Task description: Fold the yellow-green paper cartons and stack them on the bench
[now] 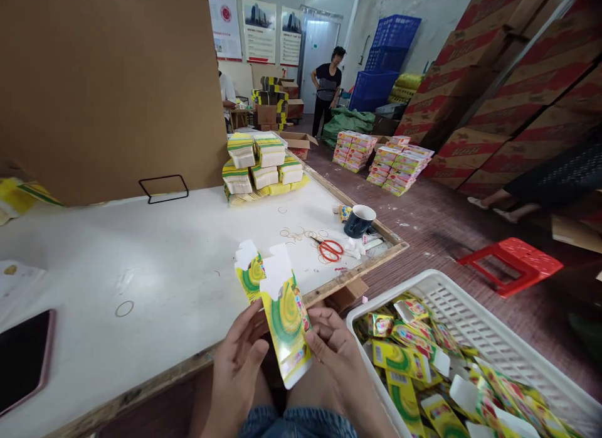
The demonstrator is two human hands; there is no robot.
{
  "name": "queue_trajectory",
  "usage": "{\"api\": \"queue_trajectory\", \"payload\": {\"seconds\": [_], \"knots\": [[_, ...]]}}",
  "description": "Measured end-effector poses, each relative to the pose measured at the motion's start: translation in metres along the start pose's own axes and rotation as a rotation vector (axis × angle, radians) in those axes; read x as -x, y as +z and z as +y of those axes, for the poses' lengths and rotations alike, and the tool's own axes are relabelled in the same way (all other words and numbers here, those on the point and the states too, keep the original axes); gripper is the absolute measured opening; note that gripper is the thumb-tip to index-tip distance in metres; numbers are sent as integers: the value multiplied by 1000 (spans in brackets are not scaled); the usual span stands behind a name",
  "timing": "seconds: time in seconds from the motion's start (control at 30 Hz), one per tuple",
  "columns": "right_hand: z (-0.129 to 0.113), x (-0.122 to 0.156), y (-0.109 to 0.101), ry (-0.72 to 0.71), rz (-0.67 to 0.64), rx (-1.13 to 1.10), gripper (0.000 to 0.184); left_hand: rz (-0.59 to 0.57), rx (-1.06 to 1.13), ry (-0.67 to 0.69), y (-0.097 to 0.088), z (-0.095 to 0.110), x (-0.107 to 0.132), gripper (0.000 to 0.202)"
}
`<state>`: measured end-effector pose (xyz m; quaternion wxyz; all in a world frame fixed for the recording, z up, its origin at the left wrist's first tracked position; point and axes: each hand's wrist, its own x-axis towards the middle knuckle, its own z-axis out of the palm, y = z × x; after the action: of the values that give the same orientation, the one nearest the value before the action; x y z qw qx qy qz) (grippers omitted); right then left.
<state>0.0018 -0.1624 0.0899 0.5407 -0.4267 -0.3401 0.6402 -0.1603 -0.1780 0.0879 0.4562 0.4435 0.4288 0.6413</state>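
Observation:
A small yellow-green printed carton [285, 319] with white end flaps is held tilted above my lap, at the table's front edge. My right hand [332, 347] pinches its right edge between thumb and fingers. My left hand [242, 356] is curled round its left side, with some fingertips hidden behind it. Just beyond, a second carton [250, 276] of the same print lies at the table edge, partly covered by the first. To my right stands a white plastic basket [435, 278] filled with similar yellow-green cartons [399, 356].
On the white table [164, 256] are stacked bundles of flat cartons [261, 165], orange-handled scissors [330, 250], rubber bands [301, 235], a dark mug [360, 221] and a phone [26, 356]. A red stool [512, 262] stands on the floor; a person [327, 86] is farther back.

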Motion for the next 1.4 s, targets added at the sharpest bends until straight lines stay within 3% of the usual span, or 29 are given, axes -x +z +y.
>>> {"api": "queue_trajectory", "payload": {"seconds": [0.1,0.2,0.37,0.57,0.7,0.8,1.0,1.13,1.23,1.3,1.4], "knots": [[8,5,4,63,-84,-34,34,-114,351,-392,4,5,-5,48],[10,6,5,79,-134,-18,30,-220,507,-500,5,8,-5,43],[7,6,1,18,-115,112,29,-213,485,-505,7,7,-4,32],[9,11,9,-38,-25,283,30,-74,319,-492,13,-2,-4,28],[10,11,9,-110,42,455,27,-33,135,-421,15,0,-5,48],[8,8,4,-157,9,528,20,-6,51,-360,13,5,-3,69],[-11,4,-3,-263,-176,421,39,-283,-14,-351,4,12,1,65],[-24,2,-8,-178,-275,463,24,-391,5,-389,0,15,1,48],[-29,1,-11,-204,-309,584,19,-454,92,-453,1,16,3,38],[-29,0,-10,-259,-298,616,23,-461,136,-466,2,16,4,46],[-26,0,-7,-293,-213,557,18,-456,181,-464,3,14,5,73]]}}
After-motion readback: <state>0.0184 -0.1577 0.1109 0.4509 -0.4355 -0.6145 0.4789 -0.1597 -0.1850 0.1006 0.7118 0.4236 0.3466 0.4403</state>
